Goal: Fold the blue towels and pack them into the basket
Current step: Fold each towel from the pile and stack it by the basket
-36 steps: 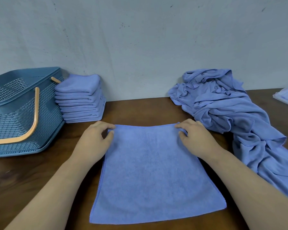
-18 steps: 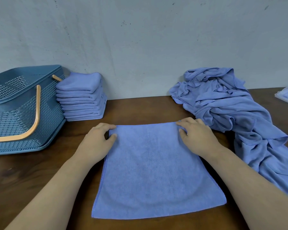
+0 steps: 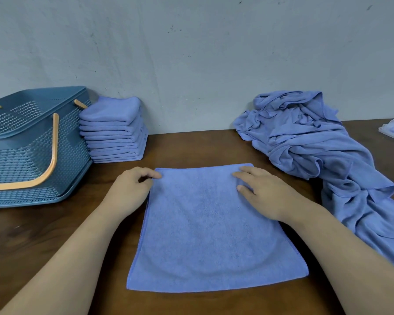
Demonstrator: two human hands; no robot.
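Head view: left hand (image 3: 130, 189) pinches the towel (image 3: 209, 235) at its far corner; right hand (image 3: 262, 194) presses flat, fingers (image 3: 248, 172) straight. Uneven hold could skew the fold.

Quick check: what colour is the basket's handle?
Pale orange handle against the dark blue basket; clearest in the head view.

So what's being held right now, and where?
The flat towel: left hand pinches its far-left corner; right hand lies on the far-right corner, grip unclear.

On the table (image 3: 191, 146) the flat towel (image 3: 205, 228) lies centre, basket (image 3: 27, 155) and folded stack (image 3: 114, 130) behind-left, loose heap (image 3: 316, 151) behind-right
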